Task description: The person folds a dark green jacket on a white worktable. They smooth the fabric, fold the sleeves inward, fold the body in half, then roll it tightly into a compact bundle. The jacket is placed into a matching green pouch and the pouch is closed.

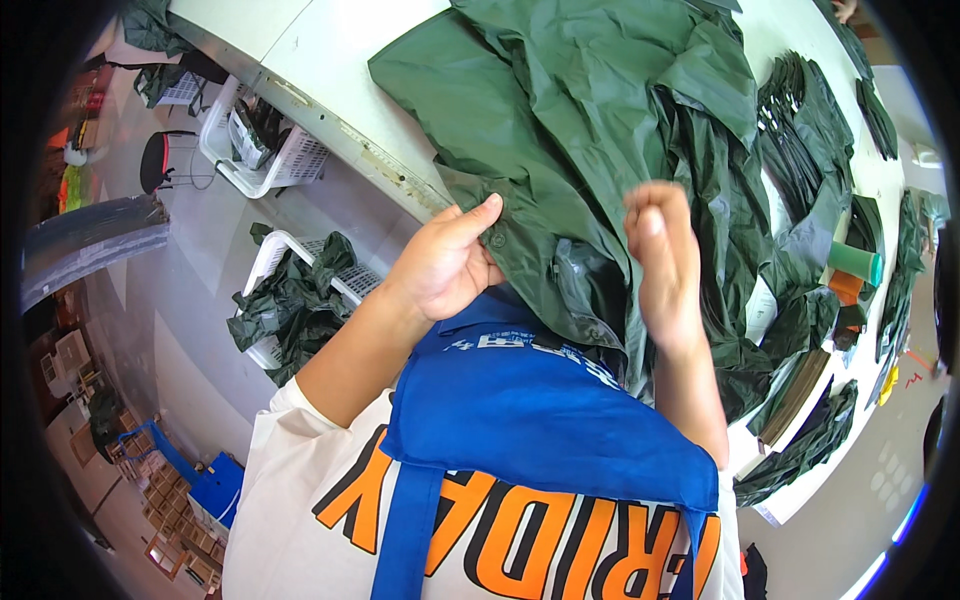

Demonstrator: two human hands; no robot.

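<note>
White tabletop [310, 55] carries green fabric [560, 110]. Left hand [445, 262]: grip pinching fabric edge. Right hand [664, 270]: blurred; grip cannot be determined. White baskets [300, 160] beside tabletop; grey floor [200, 380] beyond.

My left forearm [350, 350], bare, angles up and inward to the left wrist [408, 300]. My left hand [445, 260] is at the bench [330, 60], by the lower end of its visible edge: thumb [480, 218] extended up and rightward, fingers curled beneath in a pinch, fingertips hidden. My right forearm [692, 395], also bare, rises nearly straight to the right wrist [677, 335]. My right hand [663, 260], farther in from that edge, stands thumb side toward me, fingers pointing away, finger outlines blurred. Hands well apart.
</note>
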